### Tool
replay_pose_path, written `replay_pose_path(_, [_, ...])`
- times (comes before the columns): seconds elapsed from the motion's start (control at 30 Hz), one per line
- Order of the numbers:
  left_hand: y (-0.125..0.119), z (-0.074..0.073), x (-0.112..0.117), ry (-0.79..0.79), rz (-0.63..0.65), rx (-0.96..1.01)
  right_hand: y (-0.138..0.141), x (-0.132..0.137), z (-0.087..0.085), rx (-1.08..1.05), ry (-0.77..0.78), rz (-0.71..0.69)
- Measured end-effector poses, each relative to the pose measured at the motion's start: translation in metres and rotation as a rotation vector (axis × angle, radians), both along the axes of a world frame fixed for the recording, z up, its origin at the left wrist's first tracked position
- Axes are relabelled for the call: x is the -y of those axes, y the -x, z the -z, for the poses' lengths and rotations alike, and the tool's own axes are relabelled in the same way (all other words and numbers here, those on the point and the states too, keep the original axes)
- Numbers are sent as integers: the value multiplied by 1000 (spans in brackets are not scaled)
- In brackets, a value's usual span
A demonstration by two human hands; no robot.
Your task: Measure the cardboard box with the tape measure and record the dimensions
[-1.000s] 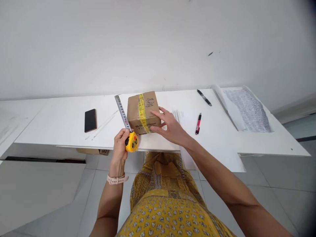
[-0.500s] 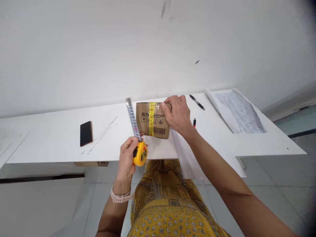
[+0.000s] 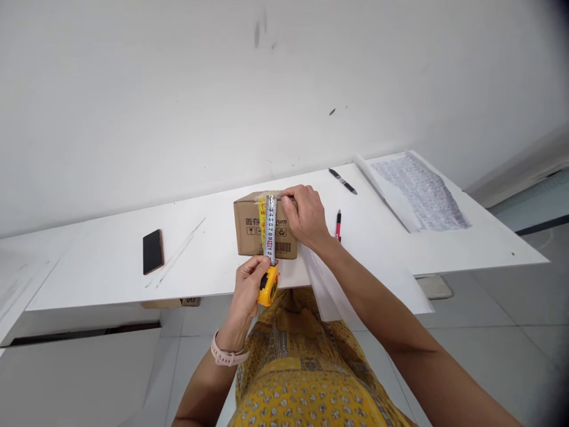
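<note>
A small brown cardboard box [image 3: 249,237] with yellow tape and black print stands on the white table [image 3: 200,261]. My right hand [image 3: 306,216] grips its upper right edge, fingers on top and thumb against the front. In my left hand [image 3: 249,284] is a yellow tape measure [image 3: 269,286], held below the box at the table's front edge. Its metal blade is pulled out and runs up in front of the box, over the yellow tape, with its end near the top edge. Whether the blade touches the cardboard I cannot tell.
A dark phone [image 3: 153,252] lies to the left. On the right are a black pen [image 3: 343,181], a red pen [image 3: 338,225], blank white paper [image 3: 373,273] overhanging the front edge, and a written sheet [image 3: 418,190]. The wall [image 3: 178,107] rises behind the table.
My left hand has brought the tape measure to the right, so its blade now lies across the box's front instead of beside it. The box has tilted, showing more of its top.
</note>
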State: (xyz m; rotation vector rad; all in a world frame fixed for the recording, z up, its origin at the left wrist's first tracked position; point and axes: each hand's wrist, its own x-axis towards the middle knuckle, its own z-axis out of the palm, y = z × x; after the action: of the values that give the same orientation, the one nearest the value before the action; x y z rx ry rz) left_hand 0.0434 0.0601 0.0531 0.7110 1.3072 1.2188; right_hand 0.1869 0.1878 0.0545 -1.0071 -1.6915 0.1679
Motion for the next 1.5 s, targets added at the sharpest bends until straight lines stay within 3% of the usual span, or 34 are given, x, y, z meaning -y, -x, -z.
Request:
replay_pose_path(0.33, [-4, 16, -1, 4, -8, 1, 0, -7, 2, 165, -135, -85])
replay_pose_path(0.87, [-5, 19, -21, 45, -5, 68, -6, -39, 4, 131, -69, -132])
replay_pose_path(1.5, [-5, 24, -22, 44, -22, 46, -5, -35, 2, 132, 1, -130])
